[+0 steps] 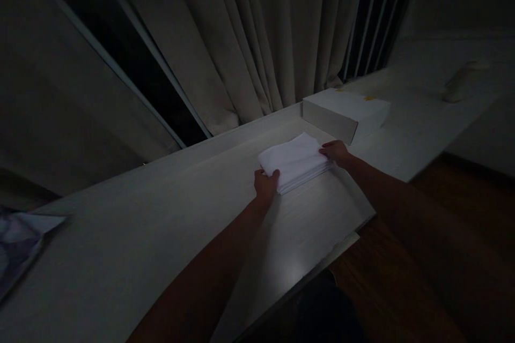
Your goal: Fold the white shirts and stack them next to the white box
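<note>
— Two hands were on it, near the centre of the frame. The person's left hand (265, 185) had its fingers curled over the near left corner of the folded white cloth (295, 162), gripping that edge. The right hand (336, 151) lay against the cloth's right edge, fingers on the fabric; whether they pinched it or only pressed could not be told in that dim light.

— And where did the cloth lie?

— Flat on the long pale countertop (169, 225), a little right of centre, folded into a thick rectangle with its layered edges facing the person. Just beyond it, toward the upper right, sat a closed white box (346, 112), near the cloth but not touching it, with a small yellow mark on its lid.

— What of the surface itself?

— Light, faintly grained wood, running diagonally from lower left to upper right, with a soft glare patch low in the middle. At the far left edge a piece of crumpled pale material (20, 241) rested on it.

— And the room?

— Dark. Heavy beige curtains (257, 37) hung behind the countertop across the top of the frame, with black window glass showing in the gaps. At the upper right a pale cylindrical object (461, 83) lay on the far stretch of surface, too dim to identify. Dark wooden floor (422, 268) filled the lower right.
</note>
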{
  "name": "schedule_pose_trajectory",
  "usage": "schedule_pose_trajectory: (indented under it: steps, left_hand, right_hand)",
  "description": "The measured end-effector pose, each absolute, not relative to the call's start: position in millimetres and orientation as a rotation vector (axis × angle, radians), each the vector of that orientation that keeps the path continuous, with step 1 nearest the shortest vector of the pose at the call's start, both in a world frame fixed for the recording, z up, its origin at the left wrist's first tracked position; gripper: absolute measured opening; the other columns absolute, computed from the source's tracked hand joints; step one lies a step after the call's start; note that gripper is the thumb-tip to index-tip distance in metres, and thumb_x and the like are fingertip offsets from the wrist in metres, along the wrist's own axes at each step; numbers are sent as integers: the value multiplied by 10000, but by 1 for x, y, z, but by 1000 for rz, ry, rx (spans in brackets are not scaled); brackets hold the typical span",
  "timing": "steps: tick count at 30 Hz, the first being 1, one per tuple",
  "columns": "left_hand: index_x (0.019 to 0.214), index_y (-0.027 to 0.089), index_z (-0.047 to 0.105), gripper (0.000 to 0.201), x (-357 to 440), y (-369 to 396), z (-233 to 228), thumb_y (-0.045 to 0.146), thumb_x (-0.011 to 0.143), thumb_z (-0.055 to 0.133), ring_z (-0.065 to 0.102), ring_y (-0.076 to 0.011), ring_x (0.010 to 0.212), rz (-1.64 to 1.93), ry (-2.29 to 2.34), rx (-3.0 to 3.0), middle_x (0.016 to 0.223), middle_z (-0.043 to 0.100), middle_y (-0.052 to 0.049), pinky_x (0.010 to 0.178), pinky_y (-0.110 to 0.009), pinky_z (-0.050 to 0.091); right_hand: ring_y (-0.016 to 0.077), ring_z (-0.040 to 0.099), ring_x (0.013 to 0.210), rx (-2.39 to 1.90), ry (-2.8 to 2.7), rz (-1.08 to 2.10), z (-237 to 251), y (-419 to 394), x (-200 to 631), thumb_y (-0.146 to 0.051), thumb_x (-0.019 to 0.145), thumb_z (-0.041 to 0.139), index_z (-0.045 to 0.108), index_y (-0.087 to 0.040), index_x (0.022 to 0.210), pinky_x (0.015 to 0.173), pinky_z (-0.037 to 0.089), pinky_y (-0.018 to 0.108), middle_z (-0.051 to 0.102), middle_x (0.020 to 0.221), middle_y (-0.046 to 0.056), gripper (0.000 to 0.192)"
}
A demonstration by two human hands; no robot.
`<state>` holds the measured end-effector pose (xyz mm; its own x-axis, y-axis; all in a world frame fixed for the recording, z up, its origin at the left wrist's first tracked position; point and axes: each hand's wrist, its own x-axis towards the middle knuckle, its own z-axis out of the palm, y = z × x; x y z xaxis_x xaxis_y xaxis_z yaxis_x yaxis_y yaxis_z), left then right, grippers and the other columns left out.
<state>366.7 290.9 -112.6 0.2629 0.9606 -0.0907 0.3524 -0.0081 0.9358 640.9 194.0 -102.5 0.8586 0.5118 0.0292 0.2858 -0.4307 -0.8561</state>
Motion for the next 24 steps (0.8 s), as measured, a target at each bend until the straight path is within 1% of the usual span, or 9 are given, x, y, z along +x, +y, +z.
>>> schedule_pose_trajectory:
  steps: [2,5,9,13,16,18,20,21,24]
  left_hand:
    - [1257,173,486,625,360,277,-118,352,715,738,609,-222,1031,847,1219,1633,1177,613,-135,871,-351,479]
    - [1243,201,535,546,351,259,-129,334,741,705,565,-223,1132,902,1139,1720,1279,571,-119,957,-357,444]
    - [1248,192,563,491,347,252,-137,324,786,662,529,-229,1193,920,1083,1762,1285,580,-113,1024,-374,398]
    - [1317,197,514,550,341,257,-133,327,801,653,577,-218,1124,877,1041,1771,1255,608,-111,1000,-371,420]
    - [1327,199,506,590,320,258,-132,309,775,681,637,-197,982,803,994,1795,1169,652,-108,929,-354,468]
    - [1300,198,529,558,296,257,-133,279,769,680,652,-186,927,764,976,1807,1111,673,-102,896,-348,487]
    - [1262,196,556,499,266,253,-134,249,777,659,655,-185,934,739,967,1812,1086,681,-99,895,-349,492]
    - [1239,197,570,467,250,250,-133,239,780,649,654,-187,954,726,963,1815,1091,682,-100,900,-351,493]
    - [1143,207,624,356,198,237,-129,233,787,621,647,-199,1017,680,954,1836,1136,674,-109,923,-363,491]
  right_hand:
    - [149,621,673,-2077,-562,284,-104,192,640,-184,681,734,699,-104,903,579,453,229,690,758,60,239]
    - [154,634,681,-2120,-579,247,-105,189,636,-179,701,678,707,-127,962,578,458,222,708,794,60,268]
    - [175,649,794,-2205,-650,146,-106,183,629,-150,677,647,714,-130,978,686,467,236,716,883,74,309]
    - [196,637,860,-2288,-733,99,-97,175,620,-173,718,622,707,-115,973,786,457,275,709,931,100,275]
    - [246,585,1009,-2307,-807,21,-82,170,599,-212,784,588,653,-69,1084,900,412,355,661,1076,167,339]
    - [294,508,1118,-2307,-901,-125,-71,168,568,-226,828,553,592,-46,1176,959,358,423,596,1184,211,394]
    - [321,443,1170,-2286,-1090,-297,-66,165,522,-220,856,515,552,-58,1226,981,319,457,547,1247,216,405]
    - [320,433,1171,-2261,-1218,-331,-67,163,493,-206,862,500,544,-72,1234,984,313,454,543,1253,201,398]
    - [303,420,1179,-2158,-1530,-293,-81,155,394,-190,868,484,543,-114,1239,1006,297,436,516,1298,177,383]
